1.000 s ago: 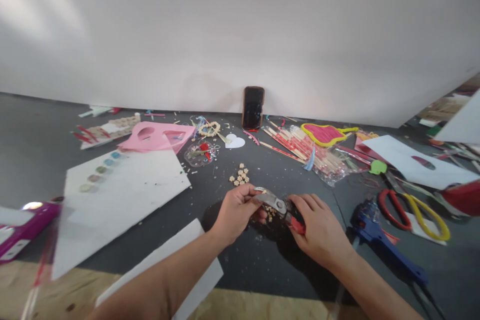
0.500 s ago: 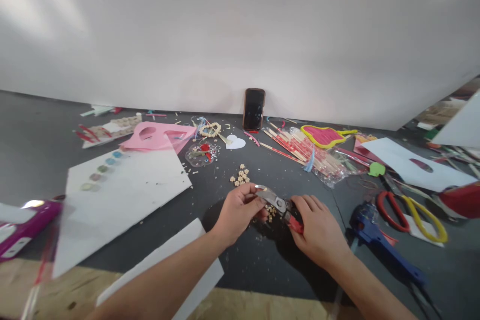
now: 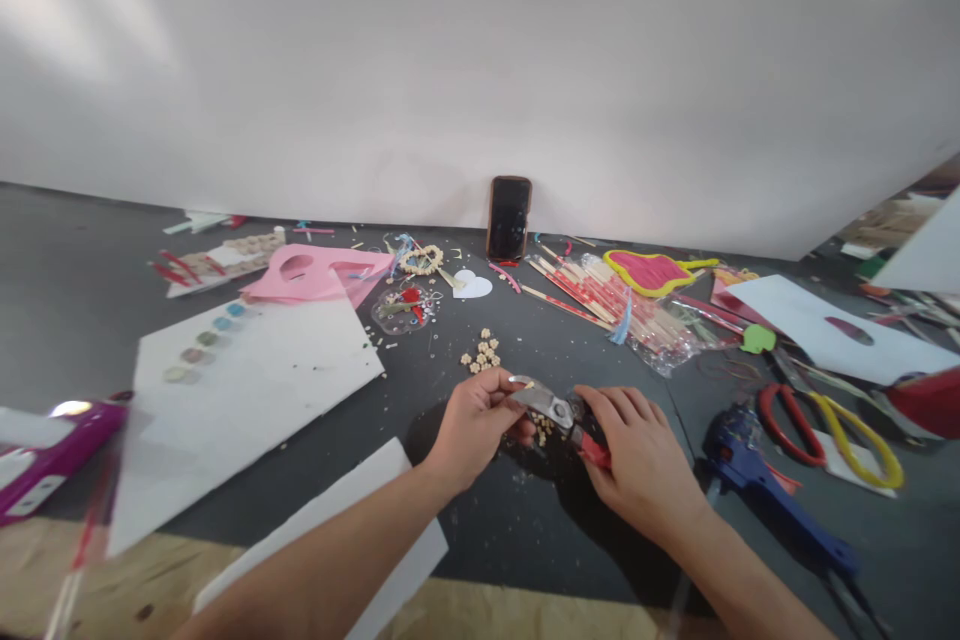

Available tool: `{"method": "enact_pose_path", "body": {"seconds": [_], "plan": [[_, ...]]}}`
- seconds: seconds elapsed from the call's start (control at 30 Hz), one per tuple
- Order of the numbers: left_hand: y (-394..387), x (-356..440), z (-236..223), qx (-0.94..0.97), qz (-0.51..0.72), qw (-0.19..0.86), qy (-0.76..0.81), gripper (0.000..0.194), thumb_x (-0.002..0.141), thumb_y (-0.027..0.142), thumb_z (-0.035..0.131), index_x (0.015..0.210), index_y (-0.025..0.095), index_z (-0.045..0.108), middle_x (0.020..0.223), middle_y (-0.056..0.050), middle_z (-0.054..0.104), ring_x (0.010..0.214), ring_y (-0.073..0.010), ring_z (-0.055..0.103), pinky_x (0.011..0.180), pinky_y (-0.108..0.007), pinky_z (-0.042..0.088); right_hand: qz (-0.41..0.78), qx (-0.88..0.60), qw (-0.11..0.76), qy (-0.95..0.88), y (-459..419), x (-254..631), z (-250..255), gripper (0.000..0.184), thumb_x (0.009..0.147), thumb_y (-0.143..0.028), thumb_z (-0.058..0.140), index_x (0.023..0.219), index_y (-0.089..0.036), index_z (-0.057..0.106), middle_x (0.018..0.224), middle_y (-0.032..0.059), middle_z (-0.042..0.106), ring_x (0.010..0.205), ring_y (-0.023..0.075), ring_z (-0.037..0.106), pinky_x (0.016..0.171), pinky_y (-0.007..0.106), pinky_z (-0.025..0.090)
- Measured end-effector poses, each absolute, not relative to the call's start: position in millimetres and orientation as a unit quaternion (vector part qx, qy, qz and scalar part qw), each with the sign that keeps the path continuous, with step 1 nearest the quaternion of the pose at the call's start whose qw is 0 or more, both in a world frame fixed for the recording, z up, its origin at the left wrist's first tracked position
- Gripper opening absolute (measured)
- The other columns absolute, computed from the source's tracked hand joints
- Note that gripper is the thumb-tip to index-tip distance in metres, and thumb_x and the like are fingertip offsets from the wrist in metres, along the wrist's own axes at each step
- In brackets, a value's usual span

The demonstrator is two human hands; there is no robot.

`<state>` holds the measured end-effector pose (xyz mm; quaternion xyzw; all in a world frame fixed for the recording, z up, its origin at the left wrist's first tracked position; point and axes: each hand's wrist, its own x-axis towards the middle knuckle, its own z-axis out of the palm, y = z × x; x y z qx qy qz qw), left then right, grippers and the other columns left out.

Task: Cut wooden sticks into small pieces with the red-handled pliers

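Right hand [image 3: 641, 460] curled closed around the red-handled metal cutters [image 3: 551, 405].
Left hand [image 3: 472, 425] pinched closed at the blades, its grip too small to tell; pale flower-shaped beads [image 3: 484, 352] lie just beyond.

Hands [image 3: 472, 430] at red-handled cutters [image 3: 553, 407], small beads [image 3: 543, 427] beneath.

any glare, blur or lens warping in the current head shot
Head view: pale glare streaks at the upper left of the white panel; bright spot on the purple tool; dark shadow beneath the right hand; small beads look soft; the panel's lower edge bows, suggesting wide-angle distortion.
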<state>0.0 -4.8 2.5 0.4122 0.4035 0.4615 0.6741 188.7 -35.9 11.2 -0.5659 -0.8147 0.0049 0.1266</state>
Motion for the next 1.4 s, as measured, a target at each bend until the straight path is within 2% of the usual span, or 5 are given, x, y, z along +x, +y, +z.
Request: {"method": "enact_pose_path", "body": {"seconds": [0.3, 0.63, 0.87, 1.23, 1.4], "plan": [[-5, -2, -1, 0.431, 0.461, 0.667, 0.395, 0.010, 0.072, 0.025, 0.059, 0.073, 0.015, 0.057, 0.058, 0.003, 0.056, 0.047, -0.0088, 0.055, 0.049, -0.023, 0.050, 0.024, -0.568, 0.112, -0.815, -35, 188, 12, 0.047, 0.069, -0.020, 0.050, 0.116, -0.018, 0.048, 0.111, 0.0101, 0.055, 0.100, 0.0249, 0.046, 0.086, 0.040, 0.033], [-5, 0, 1, 0.436, 0.459, 0.665, 0.397, 0.016, 0.073, 0.030, 0.060, 0.074, 0.016, 0.055, 0.056, 0.004, 0.055, 0.048, -0.0088, 0.053, 0.051, -0.023, 0.049, 0.051, -0.570, 0.132, -0.809, -36, 189, 13, 0.044, 0.072, -0.020, 0.049, 0.116, -0.019, 0.047, 0.112, 0.0103, 0.054, 0.100, 0.0240, 0.047, 0.086, 0.039, 0.036], [-4, 3, 7, 0.431, 0.448, 0.661, 0.420, 0.016, 0.070, 0.030, 0.060, 0.072, 0.015, 0.054, 0.053, 0.003, 0.056, 0.047, -0.0093, 0.053, 0.050, -0.021, 0.046, 0.074, -0.580, 0.122, -0.802, -39, 188, 16, 0.044, 0.073, -0.020, 0.047, 0.117, -0.018, 0.047, 0.110, 0.0095, 0.054, 0.100, 0.0236, 0.047, 0.088, 0.039, 0.036], [-3, 6, 1, 0.417, 0.448, 0.673, 0.415, 0.026, 0.068, 0.039, 0.064, 0.068, 0.015, 0.052, 0.050, 0.004, 0.055, 0.044, -0.0089, 0.051, 0.048, -0.021, 0.044, 0.071, -0.609, 0.110, -0.782, -44, 184, 19, 0.045, 0.072, -0.022, 0.046, 0.117, -0.018, 0.050, 0.111, 0.0092, 0.055, 0.102, 0.0240, 0.048, 0.089, 0.037, 0.036], [-2, 6, -2, 0.415, 0.461, 0.674, 0.402, 0.029, 0.064, 0.041, 0.066, 0.066, 0.016, 0.051, 0.055, 0.004, 0.055, 0.045, -0.0090, 0.050, 0.048, -0.023, 0.045, 0.083, -0.604, 0.100, -0.786, -42, 186, 16, 0.048, 0.072, -0.024, 0.047, 0.118, -0.016, 0.048, 0.114, 0.0104, 0.054, 0.103, 0.0242, 0.047, 0.090, 0.036, 0.035]]}}
